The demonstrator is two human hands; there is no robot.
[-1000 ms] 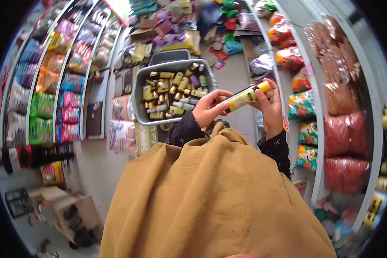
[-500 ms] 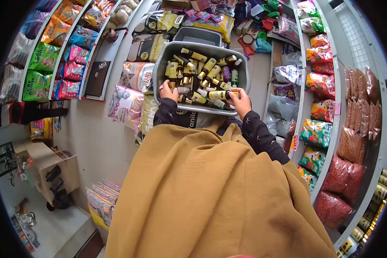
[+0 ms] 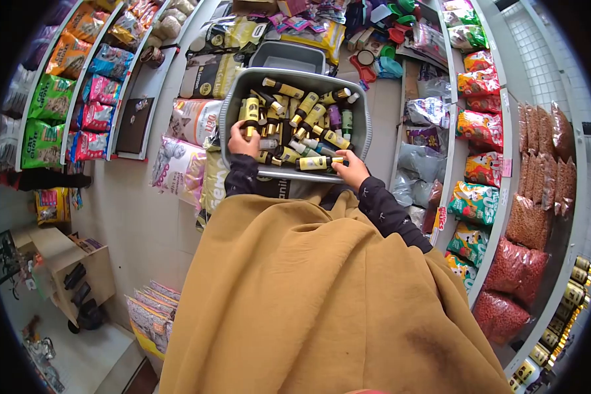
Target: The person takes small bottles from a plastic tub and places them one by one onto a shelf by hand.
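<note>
A grey plastic tub holds a jumble of black-and-yellow bottles with gold caps, plus a purple bottle and a green one. At the tub's left side, my left hand has its fingers closed on an upright yellow-labelled bottle. On the right, my right hand pinches the gold-capped end of another bottle, which lies sideways along the tub's near edge.
Behind the tub sits a smaller grey tray. Large pet food bags lie on the floor to the left. Shelves of packets stand on both sides, with red pellet bags at right. Tan cloth covers the foreground.
The view has shifted slightly. My left hand now has a bottle standing in its grip. The bottle in my right hand has moved lower, to the tub's near edge.
</note>
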